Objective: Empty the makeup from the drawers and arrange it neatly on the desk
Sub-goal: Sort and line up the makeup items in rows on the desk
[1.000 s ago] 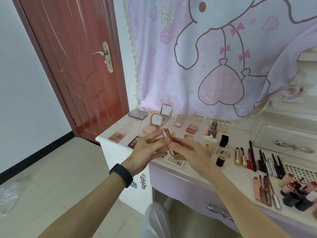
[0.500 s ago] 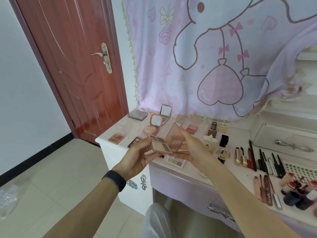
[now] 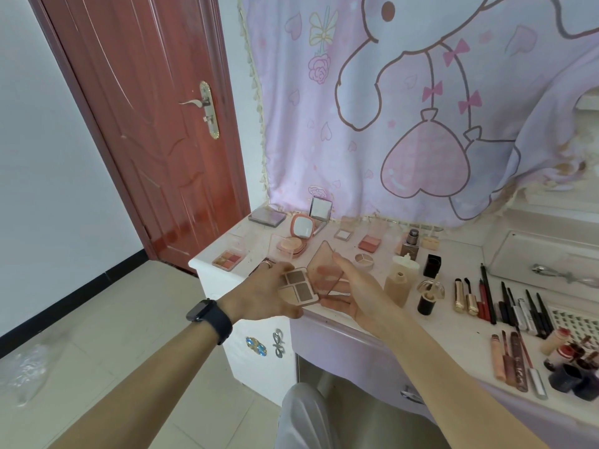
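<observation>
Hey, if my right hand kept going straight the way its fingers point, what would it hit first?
The tinted lid of the palette, which your right hand is holding. Past that, probably the pink round compact, though depth is hard to judge here.

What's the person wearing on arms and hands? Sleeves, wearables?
No sleeves in view on either arm. Left hand: black smartwatch with dark strap at the wrist, what looks like a ring on one finger. Right hand: nothing worn.
</observation>
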Demonstrator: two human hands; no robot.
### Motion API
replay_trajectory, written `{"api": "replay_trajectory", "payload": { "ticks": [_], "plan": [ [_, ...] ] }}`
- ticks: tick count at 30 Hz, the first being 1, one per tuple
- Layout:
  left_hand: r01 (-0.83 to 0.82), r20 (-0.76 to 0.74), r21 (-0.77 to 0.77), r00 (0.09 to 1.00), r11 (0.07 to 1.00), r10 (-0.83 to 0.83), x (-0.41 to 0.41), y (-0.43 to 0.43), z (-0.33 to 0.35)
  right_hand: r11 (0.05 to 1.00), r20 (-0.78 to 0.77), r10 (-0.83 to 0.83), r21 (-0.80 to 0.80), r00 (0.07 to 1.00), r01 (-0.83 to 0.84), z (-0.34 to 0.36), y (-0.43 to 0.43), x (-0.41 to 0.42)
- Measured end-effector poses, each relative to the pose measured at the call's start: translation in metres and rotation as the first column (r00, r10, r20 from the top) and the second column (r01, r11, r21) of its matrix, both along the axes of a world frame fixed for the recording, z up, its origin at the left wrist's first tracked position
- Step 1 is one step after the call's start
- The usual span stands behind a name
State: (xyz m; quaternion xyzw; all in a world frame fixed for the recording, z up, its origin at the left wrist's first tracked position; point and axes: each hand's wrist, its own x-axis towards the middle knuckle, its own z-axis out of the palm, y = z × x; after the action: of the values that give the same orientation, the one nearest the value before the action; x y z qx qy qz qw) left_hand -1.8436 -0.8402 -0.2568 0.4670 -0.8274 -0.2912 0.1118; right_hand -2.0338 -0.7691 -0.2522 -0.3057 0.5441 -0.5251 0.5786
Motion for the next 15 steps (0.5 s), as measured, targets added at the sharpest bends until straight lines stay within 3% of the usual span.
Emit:
{"api": "replay_trajectory", "payload": {
  "ticks": [5,9,15],
  "plan": [
    [0.016,0.198,-0.176,0.98,0.984,0.02,0.001,-0.003,-0.007,0.999,-0.014,0.035,-0.034,0.999,-0.036,-0.002,0.001,0.002],
    [0.036,0.174,-0.139,0.985,0.99,-0.011,0.0,-0.003,-0.009,0.995,-0.055,0.095,-0.031,0.994,-0.097,-0.003,0.002,0.002],
    [0.02,0.089,-0.241,0.996,0.97,0.002,0.006,-0.007,-0.016,0.99,-0.111,0.139,0.001,0.984,-0.139,-0.002,-0.005,0.005]
  ]
}}
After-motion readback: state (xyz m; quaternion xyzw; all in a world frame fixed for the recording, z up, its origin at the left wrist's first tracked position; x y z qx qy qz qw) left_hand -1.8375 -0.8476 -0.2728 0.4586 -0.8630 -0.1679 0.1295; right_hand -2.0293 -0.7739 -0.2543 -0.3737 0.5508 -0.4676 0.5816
